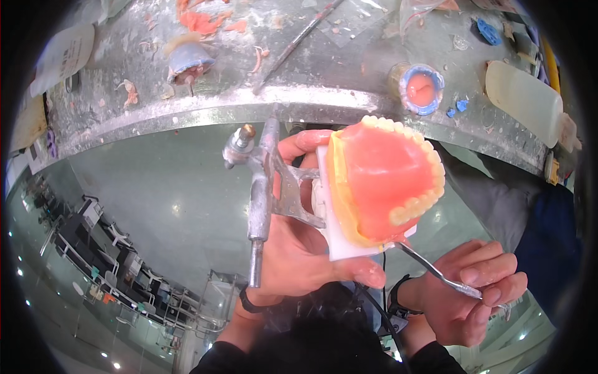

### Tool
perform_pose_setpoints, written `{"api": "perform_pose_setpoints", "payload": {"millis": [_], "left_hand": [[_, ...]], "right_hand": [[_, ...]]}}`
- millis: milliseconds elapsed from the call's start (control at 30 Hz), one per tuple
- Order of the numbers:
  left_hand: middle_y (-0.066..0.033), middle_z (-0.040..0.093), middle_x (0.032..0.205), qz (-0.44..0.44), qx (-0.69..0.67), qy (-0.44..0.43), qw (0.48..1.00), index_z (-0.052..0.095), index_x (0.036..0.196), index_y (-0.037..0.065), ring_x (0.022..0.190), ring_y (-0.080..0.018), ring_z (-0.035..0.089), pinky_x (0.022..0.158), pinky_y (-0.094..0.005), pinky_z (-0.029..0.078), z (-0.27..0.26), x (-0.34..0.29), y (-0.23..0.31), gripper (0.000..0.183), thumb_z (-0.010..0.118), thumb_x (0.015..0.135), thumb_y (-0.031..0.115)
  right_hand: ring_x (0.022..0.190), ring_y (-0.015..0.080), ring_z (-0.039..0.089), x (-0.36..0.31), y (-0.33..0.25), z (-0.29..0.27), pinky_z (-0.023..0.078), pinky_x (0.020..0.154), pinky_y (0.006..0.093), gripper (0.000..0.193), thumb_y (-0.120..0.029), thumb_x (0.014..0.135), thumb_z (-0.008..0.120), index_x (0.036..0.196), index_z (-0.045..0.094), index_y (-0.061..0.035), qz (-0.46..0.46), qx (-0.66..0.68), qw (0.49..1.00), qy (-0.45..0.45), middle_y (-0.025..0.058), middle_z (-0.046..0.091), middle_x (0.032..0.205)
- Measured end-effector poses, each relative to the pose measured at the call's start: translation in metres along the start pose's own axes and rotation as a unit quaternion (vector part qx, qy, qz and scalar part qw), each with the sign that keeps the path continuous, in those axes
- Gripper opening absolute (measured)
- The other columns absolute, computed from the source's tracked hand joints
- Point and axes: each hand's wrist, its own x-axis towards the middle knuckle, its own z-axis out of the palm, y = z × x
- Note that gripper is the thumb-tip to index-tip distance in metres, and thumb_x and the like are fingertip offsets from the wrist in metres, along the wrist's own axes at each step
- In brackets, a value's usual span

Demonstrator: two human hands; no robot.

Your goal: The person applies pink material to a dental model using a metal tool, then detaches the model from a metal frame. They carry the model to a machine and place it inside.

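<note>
My left hand (296, 258) is wrapped round a metal dental articulator (258, 199) and the white block (339, 248) mounted on it. On that block sits a yellow cast (341, 187), which carries a pink denture base (392, 168) with a curved row of pale teeth (430, 159). My right hand (476, 290) grips a thin metal spatula-like tool (439, 272) between thumb and fingers. The tool's far end touches the lower edge of the pink base, where a little pink material shows. Some left-hand fingers are hidden behind the block.
Beyond my hands runs a metal bench edge (205, 115). On the bench are a blue-rimmed cup of pink material (420, 89), a tipped bluish cup (190, 60), a long rod (302, 40), pink scraps (202, 20) and a translucent container (523, 96). Dark trouser legs (542, 237) show at right.
</note>
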Motion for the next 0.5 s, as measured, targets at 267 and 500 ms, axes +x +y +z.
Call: {"api": "perform_pose_setpoints", "payload": {"millis": [267,500], "left_hand": [[-0.0149,0.041,0.125,0.004,0.026,0.032,0.999,0.02,0.129,0.005,0.113,-0.026,0.048,0.091,-0.0397,0.047,-0.001,-0.004,0.001,0.102,0.084,0.051,-0.003],[-0.0147,0.041,0.125,0.001,-0.048,0.078,0.996,0.02,0.129,0.005,0.116,-0.0249,0.045,0.091,-0.0382,0.046,0.007,-0.002,0.002,0.104,0.085,0.049,-0.002]], "right_hand": [[0.059,0.0147,0.039,0.0,-0.002,0.004,0.031,0.05,0.0237,0.015,-0.017,0.075,0.051,0.083,0.044,-0.0062,-0.039,-0.023,0.998,0.045,0.0137,0.05,0.075],[0.059,0.0153,0.04,0.0,-0.001,0.001,0.033,0.048,0.0229,0.015,-0.016,0.075,0.051,0.082,0.043,-0.0064,-0.037,-0.004,0.998,0.049,0.0147,0.051,0.076]]}}
